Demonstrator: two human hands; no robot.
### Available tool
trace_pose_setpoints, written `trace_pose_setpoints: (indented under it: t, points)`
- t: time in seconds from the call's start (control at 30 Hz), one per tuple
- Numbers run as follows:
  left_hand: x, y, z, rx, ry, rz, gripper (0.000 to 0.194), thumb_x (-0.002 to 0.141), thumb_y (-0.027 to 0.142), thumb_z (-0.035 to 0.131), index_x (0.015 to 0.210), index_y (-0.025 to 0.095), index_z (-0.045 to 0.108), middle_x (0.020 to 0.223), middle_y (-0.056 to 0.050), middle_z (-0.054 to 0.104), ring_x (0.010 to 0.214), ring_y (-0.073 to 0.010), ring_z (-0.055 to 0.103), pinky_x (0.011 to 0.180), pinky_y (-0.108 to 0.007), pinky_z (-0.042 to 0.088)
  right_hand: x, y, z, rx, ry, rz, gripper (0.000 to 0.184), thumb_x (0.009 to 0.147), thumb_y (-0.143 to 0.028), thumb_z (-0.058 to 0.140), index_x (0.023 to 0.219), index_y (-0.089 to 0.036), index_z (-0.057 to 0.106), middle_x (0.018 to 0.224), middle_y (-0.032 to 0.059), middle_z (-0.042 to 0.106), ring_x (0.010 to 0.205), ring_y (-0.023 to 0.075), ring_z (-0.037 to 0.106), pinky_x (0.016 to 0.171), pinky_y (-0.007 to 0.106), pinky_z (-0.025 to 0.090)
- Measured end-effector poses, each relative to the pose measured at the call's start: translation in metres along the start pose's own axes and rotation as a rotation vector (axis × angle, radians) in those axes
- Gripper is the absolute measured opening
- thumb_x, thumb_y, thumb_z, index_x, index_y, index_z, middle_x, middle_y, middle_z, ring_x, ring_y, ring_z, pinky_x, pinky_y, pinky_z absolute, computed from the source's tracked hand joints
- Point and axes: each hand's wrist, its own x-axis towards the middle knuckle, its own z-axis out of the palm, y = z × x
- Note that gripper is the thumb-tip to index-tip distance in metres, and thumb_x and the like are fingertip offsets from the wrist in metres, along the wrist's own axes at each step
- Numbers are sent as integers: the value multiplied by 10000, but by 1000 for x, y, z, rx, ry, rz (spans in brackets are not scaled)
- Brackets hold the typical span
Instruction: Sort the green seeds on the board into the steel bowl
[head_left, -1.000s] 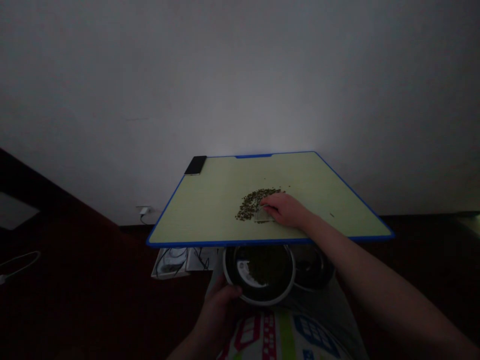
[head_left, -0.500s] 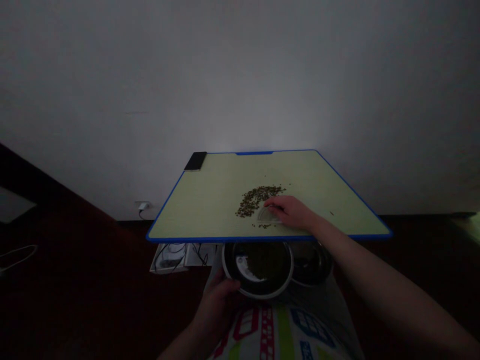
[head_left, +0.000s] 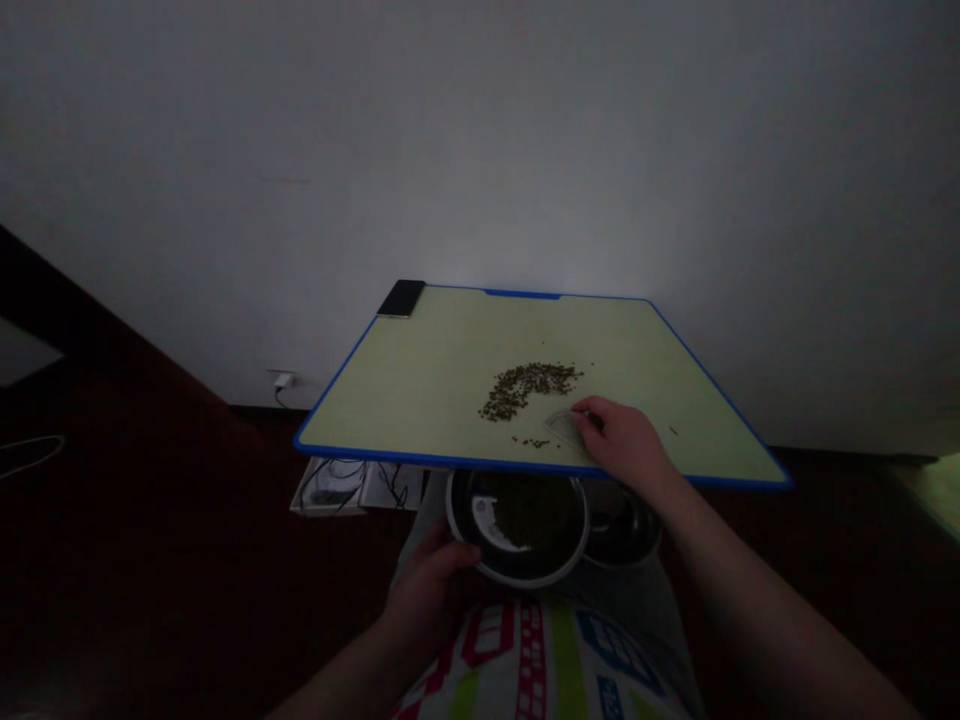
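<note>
Two grips closed: clear scraper (head_left: 562, 428) pinched by right hand (head_left: 622, 445) on green board (head_left: 390, 400) beside seeds (head_left: 529, 390); steel bowl (head_left: 517, 528) clenched at rim by left hand (head_left: 431, 590).

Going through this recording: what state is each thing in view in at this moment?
Right hand: fingers pinching the scraper.
Clear triangular plastic scraper: tilted against the board.
Small green-brown seeds: loose curved scatter on the board.
Pale green blue-edged board: bearing seeds and phone.
Left hand: gripping the bowl's rim.
Round steel bowl: held below the board's near edge; contents too dark to tell.
Second steel bowl: beside it, no hand on it.
Black phone: lying at the board's far corner.
</note>
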Motion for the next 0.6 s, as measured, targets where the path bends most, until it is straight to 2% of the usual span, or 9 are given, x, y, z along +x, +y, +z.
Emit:
trace_pose_setpoints:
  t: [0.33,0.6]
  points:
    - [4,-1,-2,-6,-4,-7,952,560,81,738,1463,251,488,934,-58,836,738,-298,785,752,-472,644,11,-33,12,13,-37,-161,274,991,-290,501,1043,-201,755,977,93,802,874,243,719,747,325,456]
    - [3,-2,-4,-19,-34,7,860,571,77,731,1395,251,560,929,-53,836,754,-284,784,782,-464,645,17,-42,18,111,-97,-318,275,984,-272,527,1097,-205,769,1093,94,797,997,247,725,856,341,499]
